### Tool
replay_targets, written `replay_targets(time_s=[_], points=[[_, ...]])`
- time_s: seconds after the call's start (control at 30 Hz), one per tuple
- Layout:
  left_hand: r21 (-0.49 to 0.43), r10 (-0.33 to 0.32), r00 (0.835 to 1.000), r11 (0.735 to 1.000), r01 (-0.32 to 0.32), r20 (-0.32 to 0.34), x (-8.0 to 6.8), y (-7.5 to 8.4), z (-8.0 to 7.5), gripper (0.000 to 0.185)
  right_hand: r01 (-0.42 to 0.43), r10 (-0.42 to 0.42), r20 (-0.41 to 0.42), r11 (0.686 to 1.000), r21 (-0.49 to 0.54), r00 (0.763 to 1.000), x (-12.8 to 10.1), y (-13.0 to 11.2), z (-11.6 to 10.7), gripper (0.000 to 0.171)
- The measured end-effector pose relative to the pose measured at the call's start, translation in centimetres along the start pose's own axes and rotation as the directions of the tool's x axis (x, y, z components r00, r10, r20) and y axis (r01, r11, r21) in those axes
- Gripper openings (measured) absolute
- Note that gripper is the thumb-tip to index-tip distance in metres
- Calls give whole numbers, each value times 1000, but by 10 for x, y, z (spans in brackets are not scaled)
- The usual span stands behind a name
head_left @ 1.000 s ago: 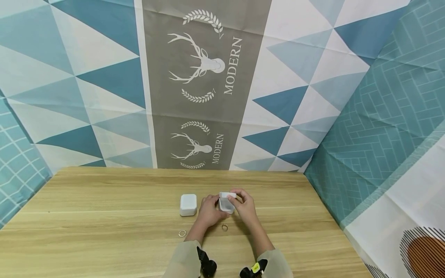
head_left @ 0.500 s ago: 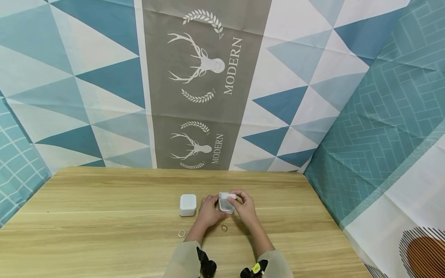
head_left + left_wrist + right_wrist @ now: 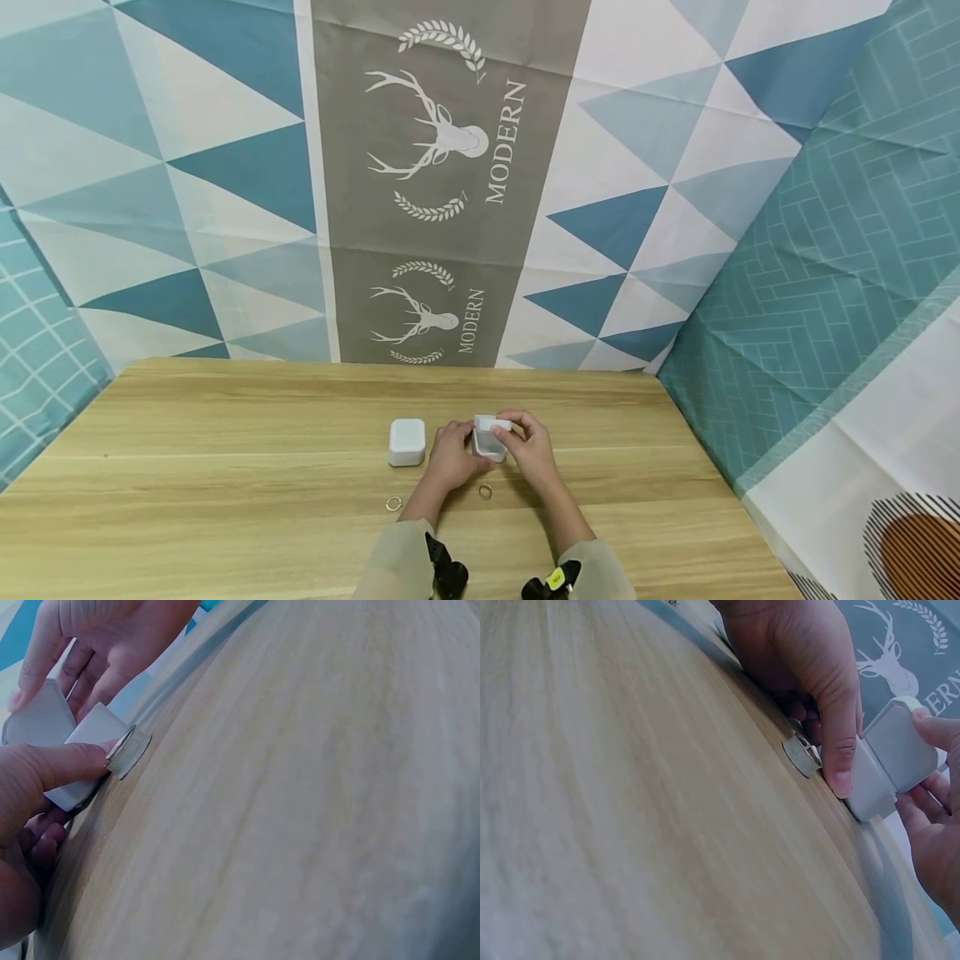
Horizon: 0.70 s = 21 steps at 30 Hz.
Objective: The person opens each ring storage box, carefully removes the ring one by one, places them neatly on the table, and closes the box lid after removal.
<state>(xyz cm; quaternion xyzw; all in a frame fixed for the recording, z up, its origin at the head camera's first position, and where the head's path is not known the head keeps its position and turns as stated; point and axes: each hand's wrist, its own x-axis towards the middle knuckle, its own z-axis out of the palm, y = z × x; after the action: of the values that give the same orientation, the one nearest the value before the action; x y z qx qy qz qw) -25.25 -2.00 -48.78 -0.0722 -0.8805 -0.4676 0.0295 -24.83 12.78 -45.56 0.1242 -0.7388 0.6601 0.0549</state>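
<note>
A small white hinged ring box [image 3: 491,451] stands on the wooden table with its lid [image 3: 489,422] raised. My left hand [image 3: 451,458] grips the base, thumb along the front side and fingers behind. The lid is pinched by my right hand [image 3: 532,448] between thumb and fingers. Just in front of the box lies a gold-coloured ring [image 3: 129,754], close to my left thumb. Another ring [image 3: 393,509] rests farther left, near my left wrist. Left of the hands sits a second white box [image 3: 407,443], closed. The open box's interior is only partly visible.
The pale wooden table [image 3: 225,467] reaches back to a patterned cloth backdrop [image 3: 420,167]. A teal cloth [image 3: 810,275] hangs along the right side. Black wrist cameras [image 3: 450,577] are strapped on both sleeves.
</note>
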Motion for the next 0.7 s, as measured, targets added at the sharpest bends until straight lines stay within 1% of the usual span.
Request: replay_targets(time_s=[0.3,0.57,0.7], points=[[-4,0,1000,1000,0,-4,0,-1,1,77,-6,6,7,1000,12,1000,-1,1,-1,22],[-3,-4,1000,1000,4,9,-1,-1,0,78,-25,26,-6,999,20,1000,-1,4,0,22],[12,8,1000,1000,-8,0,-1,-1,0,78,-31,31,-7,999,25,999,-1,4,0,22]])
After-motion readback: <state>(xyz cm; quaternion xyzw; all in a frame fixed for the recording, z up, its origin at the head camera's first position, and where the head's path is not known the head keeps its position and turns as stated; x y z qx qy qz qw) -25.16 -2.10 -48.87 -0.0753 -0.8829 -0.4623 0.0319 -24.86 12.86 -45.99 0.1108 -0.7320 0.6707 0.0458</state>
